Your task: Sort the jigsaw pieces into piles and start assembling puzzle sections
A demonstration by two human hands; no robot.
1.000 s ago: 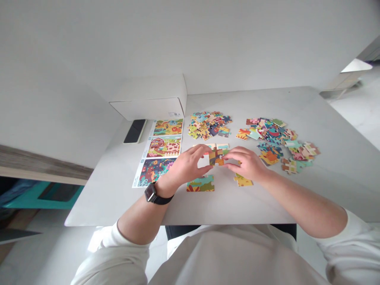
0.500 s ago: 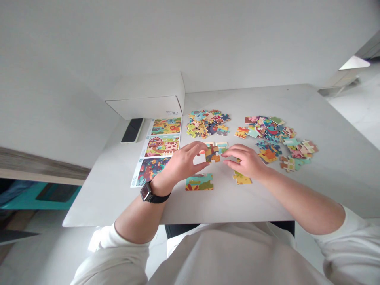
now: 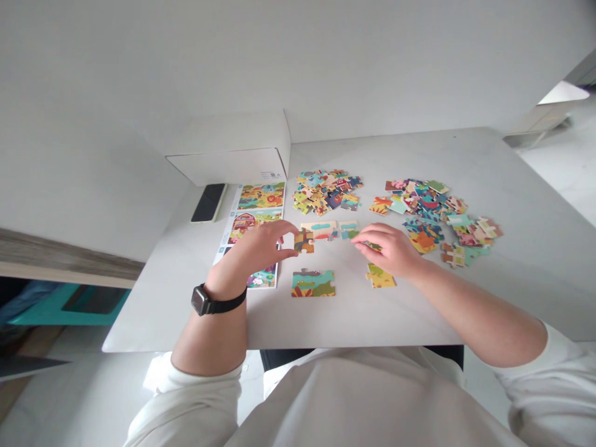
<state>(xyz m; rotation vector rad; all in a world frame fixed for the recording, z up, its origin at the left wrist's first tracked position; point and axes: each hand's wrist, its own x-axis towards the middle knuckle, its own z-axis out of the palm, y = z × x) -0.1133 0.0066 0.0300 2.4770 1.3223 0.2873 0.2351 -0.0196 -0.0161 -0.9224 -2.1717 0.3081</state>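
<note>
My left hand (image 3: 258, 246), with a black watch on the wrist, pinches a brown and orange puzzle piece (image 3: 304, 241) between thumb and fingers, just left of a short joined row of pale pieces (image 3: 326, 230). My right hand (image 3: 388, 247) rests curled on the table with its fingertips on a small piece (image 3: 372, 246) that is mostly hidden. A joined teal and orange block (image 3: 313, 283) lies in front of my hands. A yellow piece (image 3: 380, 275) sits under my right wrist.
Two heaps of loose pieces lie further back, a heap at the middle (image 3: 326, 191) and a bigger heap to the right (image 3: 433, 214). A printed picture sheet (image 3: 254, 214), a black phone (image 3: 208, 202) and a white box (image 3: 233, 149) are at left. The table's near edge (image 3: 326, 344) is close to my body.
My left hand has carried the brown and orange piece leftward, away from my right hand, and now partly covers the picture sheet. The right hand has stayed nearly in place.
</note>
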